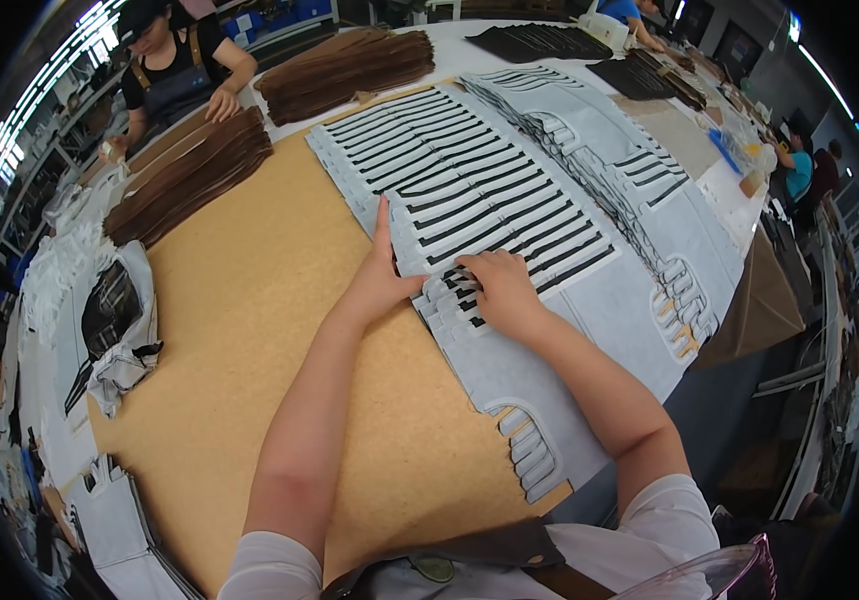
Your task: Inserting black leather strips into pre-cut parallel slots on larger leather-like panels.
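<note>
A row of overlapping white strips with black bands [489, 215] lies on pale grey sheets [589, 315] across the table. My left hand [377, 282] rests at the left edge of the row, thumb and index finger spread apart. Its other fingers are partly hidden. My right hand [501, 290] is on the near end of the row, its fingers bent and pinching a white strip. Just under the fingers, a few strip ends [439, 292] bunch up. Nearer to me, the grey sheets show a cut-out [529, 450] with rounded slots.
Yellowish board [239, 330] covers the table. Brown strip bundles [199, 175] and a brown stack [349, 72] lie at the far side, near a co-worker [184, 75]. Grey cut pieces [124, 530] sit at lower left, a crumpled white-and-black bundle [119, 320] above them.
</note>
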`<action>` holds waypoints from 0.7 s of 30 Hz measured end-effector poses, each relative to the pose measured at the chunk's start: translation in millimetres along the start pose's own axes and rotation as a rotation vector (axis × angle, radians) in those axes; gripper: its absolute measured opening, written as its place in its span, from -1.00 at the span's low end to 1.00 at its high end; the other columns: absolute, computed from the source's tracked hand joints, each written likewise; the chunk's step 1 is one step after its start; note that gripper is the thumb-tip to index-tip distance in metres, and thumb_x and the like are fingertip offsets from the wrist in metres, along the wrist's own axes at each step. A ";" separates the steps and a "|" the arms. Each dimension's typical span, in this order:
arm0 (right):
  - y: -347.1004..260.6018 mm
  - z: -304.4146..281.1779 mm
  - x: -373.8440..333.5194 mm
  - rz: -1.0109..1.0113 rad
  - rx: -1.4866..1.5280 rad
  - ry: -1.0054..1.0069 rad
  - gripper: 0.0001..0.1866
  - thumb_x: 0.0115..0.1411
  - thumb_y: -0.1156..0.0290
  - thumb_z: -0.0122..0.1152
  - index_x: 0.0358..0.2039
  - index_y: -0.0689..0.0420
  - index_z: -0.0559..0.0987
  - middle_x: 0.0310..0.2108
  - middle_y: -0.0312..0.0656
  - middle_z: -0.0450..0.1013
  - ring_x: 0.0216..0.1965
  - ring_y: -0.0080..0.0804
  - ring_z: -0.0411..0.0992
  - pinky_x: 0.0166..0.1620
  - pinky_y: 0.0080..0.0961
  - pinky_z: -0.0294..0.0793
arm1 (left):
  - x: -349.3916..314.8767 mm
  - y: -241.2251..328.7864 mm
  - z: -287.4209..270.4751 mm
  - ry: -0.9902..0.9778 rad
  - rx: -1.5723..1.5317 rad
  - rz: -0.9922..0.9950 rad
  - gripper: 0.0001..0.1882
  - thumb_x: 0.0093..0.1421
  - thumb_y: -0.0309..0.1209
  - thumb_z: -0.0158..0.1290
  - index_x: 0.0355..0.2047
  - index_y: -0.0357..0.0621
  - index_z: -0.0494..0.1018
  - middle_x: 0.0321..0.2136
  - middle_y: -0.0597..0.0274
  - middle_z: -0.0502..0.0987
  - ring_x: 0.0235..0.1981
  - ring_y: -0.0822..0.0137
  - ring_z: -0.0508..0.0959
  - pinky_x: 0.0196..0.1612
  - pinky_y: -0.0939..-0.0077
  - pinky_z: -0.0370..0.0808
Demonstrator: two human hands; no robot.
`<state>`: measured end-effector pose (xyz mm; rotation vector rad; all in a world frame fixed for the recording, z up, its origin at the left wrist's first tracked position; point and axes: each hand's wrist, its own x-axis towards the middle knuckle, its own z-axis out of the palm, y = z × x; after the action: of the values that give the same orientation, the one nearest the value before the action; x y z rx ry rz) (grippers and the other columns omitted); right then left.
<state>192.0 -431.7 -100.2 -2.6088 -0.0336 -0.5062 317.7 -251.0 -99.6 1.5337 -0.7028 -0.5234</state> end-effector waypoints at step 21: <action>5.3 -12.9 51.0 0.115 0.115 -0.171 -0.69 0.20 0.55 0.02 -0.05 0.15 0.59 -0.15 -0.02 0.57 -0.06 -0.02 0.50 0.00 -0.23 0.47 | 11.0 -18.2 -8.0 0.160 -0.265 -0.034 -0.24 0.23 -0.76 -0.10 0.40 -0.25 -0.10 0.11 0.08 0.48 0.10 0.33 0.49 0.12 0.50 0.42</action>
<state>235.6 -445.7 -73.8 -2.5165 0.0307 -0.2335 333.2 -253.0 -116.1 1.3237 -0.4651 -0.4925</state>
